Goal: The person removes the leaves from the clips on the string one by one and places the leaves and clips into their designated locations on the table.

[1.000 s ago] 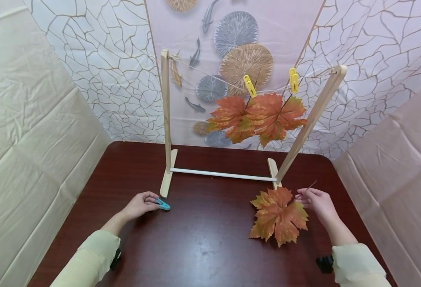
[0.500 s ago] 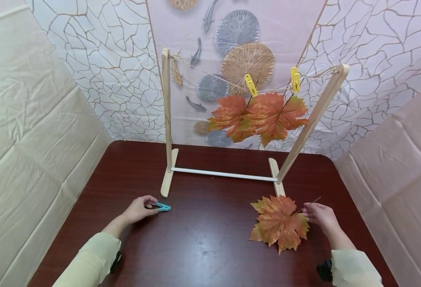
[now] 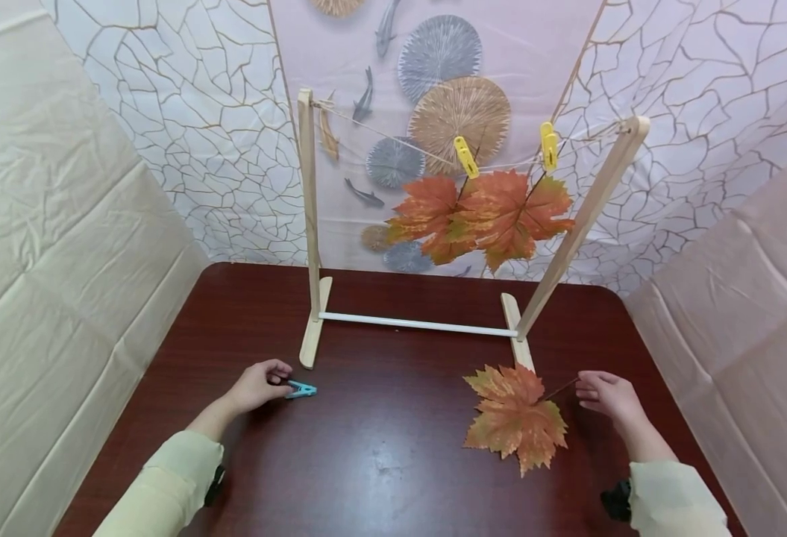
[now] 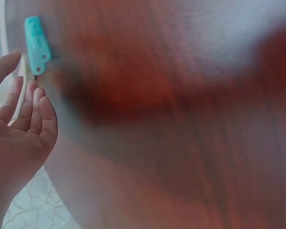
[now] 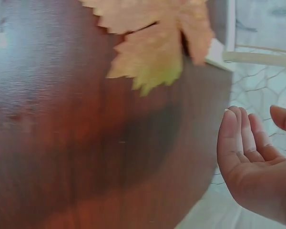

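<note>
A teal clothespin (image 3: 301, 389) lies on the table just beyond my left hand (image 3: 256, 386). The left wrist view shows a gap between this clothespin (image 4: 37, 45) and the loosely bent fingers (image 4: 47, 117). An orange-green artificial maple leaf (image 3: 517, 419) lies flat on the right side, its stem pointing toward my right hand (image 3: 613, 403). Relaxed fingers of that hand are near the stem's end; in the right wrist view the hand (image 5: 252, 162) holds nothing and the leaf (image 5: 157, 43) is apart from it.
Behind stands a wooden frame (image 3: 309, 209) with a string and a white bottom bar (image 3: 420, 325). Two yellow clothespins (image 3: 465, 156) hold two maple leaves (image 3: 514, 216) on the string. The lying leaf touches or overlaps the frame's right foot (image 3: 517, 328). Fabric walls surround the dark table (image 3: 366, 477).
My right hand has set the leaf down, released its stem and drawn back to the right. My left hand has let go of the teal clothespin, which now lies on the table.
</note>
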`<action>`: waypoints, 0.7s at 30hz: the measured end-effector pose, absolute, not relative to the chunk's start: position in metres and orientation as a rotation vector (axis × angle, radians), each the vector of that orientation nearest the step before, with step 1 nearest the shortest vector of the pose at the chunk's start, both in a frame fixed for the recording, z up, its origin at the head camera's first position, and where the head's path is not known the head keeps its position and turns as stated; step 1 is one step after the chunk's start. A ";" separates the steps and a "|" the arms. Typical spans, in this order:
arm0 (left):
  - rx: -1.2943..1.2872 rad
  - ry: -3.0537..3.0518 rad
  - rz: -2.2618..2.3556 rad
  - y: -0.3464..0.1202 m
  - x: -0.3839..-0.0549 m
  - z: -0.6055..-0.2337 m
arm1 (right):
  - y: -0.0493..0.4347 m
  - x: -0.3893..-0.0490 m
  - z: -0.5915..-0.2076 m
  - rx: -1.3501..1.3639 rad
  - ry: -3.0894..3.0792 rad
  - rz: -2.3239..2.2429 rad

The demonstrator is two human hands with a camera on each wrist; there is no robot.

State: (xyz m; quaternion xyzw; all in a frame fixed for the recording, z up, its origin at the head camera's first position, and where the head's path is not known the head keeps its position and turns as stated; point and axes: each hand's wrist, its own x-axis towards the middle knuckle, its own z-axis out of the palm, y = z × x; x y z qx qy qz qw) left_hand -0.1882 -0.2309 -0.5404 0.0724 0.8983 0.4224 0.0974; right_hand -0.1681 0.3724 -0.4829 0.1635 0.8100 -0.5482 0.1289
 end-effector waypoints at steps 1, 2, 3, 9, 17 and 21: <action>0.214 2.660 1.254 -0.230 -0.190 -0.537 | 0.378 -0.172 -0.487 0.415 2.343 -1.653; 0.213 2.662 1.253 -0.230 -0.191 -0.532 | 0.382 -0.175 -0.488 0.378 2.342 -1.678; 0.215 2.666 1.254 -0.230 -0.194 -0.527 | 0.384 -0.179 -0.487 0.355 2.337 -1.705; 0.247 2.676 1.319 -0.226 -0.212 -0.491 | 0.371 -0.192 -0.451 0.216 2.321 -1.903; 0.333 2.611 1.459 -0.213 -0.237 -0.431 | 0.330 -0.203 -0.385 0.068 2.274 -2.096; 0.358 2.584 1.499 -0.201 -0.243 -0.402 | 0.315 -0.212 -0.365 -0.028 2.238 -2.164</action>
